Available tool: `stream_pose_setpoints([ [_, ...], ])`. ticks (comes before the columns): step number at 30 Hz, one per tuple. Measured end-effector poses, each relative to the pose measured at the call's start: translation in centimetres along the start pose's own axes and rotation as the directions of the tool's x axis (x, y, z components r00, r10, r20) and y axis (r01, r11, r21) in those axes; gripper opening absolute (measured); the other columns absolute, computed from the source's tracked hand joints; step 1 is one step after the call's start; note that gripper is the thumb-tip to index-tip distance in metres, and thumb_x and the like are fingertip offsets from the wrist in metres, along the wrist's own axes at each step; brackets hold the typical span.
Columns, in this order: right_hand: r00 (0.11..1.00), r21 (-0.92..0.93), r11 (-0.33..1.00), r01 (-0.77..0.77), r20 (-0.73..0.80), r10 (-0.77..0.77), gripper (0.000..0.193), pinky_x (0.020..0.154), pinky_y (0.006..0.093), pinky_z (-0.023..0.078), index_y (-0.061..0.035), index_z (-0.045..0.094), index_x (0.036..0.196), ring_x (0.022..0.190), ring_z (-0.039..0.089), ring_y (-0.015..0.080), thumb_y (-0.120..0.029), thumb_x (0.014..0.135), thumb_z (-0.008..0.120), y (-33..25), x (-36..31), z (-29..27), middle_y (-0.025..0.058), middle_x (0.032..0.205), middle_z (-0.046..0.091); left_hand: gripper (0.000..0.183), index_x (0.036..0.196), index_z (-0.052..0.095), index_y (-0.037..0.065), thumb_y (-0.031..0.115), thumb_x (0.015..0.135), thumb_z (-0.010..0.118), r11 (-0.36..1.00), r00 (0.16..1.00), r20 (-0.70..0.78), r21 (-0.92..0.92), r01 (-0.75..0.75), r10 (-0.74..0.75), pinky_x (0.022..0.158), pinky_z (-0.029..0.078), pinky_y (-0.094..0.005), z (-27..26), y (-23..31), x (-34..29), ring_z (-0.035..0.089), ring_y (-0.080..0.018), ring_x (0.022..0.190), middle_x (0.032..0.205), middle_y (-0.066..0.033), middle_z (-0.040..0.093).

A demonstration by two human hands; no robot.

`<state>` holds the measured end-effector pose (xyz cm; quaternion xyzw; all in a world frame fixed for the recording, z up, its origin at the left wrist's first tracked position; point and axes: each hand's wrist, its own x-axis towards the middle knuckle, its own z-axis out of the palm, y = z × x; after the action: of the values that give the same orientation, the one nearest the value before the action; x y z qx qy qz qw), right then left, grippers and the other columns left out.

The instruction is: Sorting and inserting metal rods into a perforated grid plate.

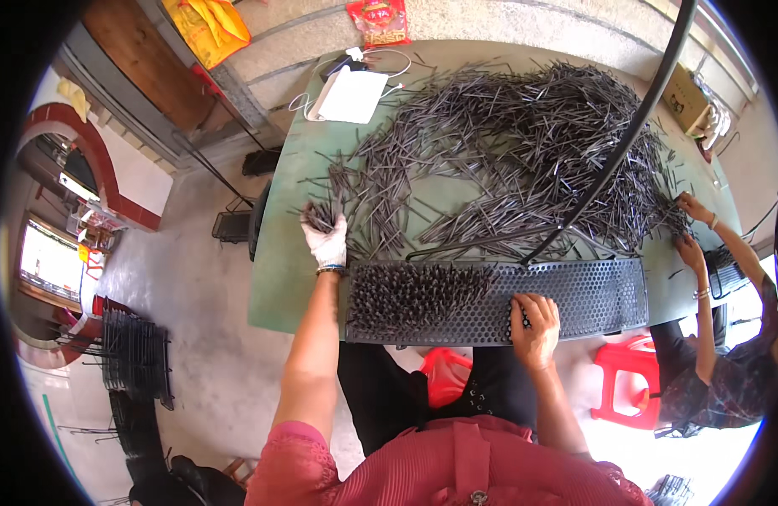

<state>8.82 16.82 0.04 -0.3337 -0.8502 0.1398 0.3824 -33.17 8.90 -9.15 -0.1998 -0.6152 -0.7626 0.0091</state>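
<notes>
My left hand (327, 242), in a white glove, is closed round a bundle of thin dark sticks (323, 217) at the left of the table. Before me lies a long black perforated tray (587, 295). Its left half is packed with dark sticks (406, 299) standing upright in the holes; on the right the holes show bare. My bare right hand (536, 327) has its fingers curled over the tray's near edge, around the middle. The thumb is hidden. A black rod handle (566, 223) rises from the tray's far side toward the upper right.
A large heap of loose dark sticks (566, 126) covers much of the green table (279, 278). White paper (348, 94) and a cable lie at the far left. A co-worker's hands (694, 228) touch the heap's right end. Red stools (625, 379) stand below; stacked black racks (136, 354) are leftward.
</notes>
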Motion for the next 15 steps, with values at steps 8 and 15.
stream_pose_setpoints([
  [8, 1.0, -0.002, 1.0, -0.004, -0.012, 0.004, 0.012, 0.072, 0.0364, 0.045, -0.0032, 0.066, 0.09, 0.078, 0.058, 0.027, -0.003, 0.078, 0.067, 0.5, -0.1, -0.1, 0.0085, 0.089, 0.064, 0.015, 0.089, 0.053, -0.001, 0.005, 0.081, 0.064, 0.982, 0.979, 0.095, -0.041, 0.184, -0.179, 0.048, 0.049, -0.03, 1.9, 6.0, 2.6, 0.058, -0.0165, 0.05, 0.065, -0.0103, 0.063],
  [15, 1.0, 0.007, 1.0, 0.011, -0.02, -0.011, 0.012, 0.073, 0.0366, 0.045, -0.003, 0.066, 0.09, 0.079, 0.058, 0.0271, -0.003, 0.079, 0.067, 0.5, -0.2, 0.0, 0.0085, 0.089, 0.064, 0.013, 0.092, 0.059, 0.0, 0.011, 0.085, 0.063, 0.753, 0.795, 0.374, -0.291, 0.59, -0.479, 0.064, 0.059, -0.0352, 1.5, 14.7, 4.4, 0.065, -0.021, 0.069, 0.08, -0.0089, 0.063],
])
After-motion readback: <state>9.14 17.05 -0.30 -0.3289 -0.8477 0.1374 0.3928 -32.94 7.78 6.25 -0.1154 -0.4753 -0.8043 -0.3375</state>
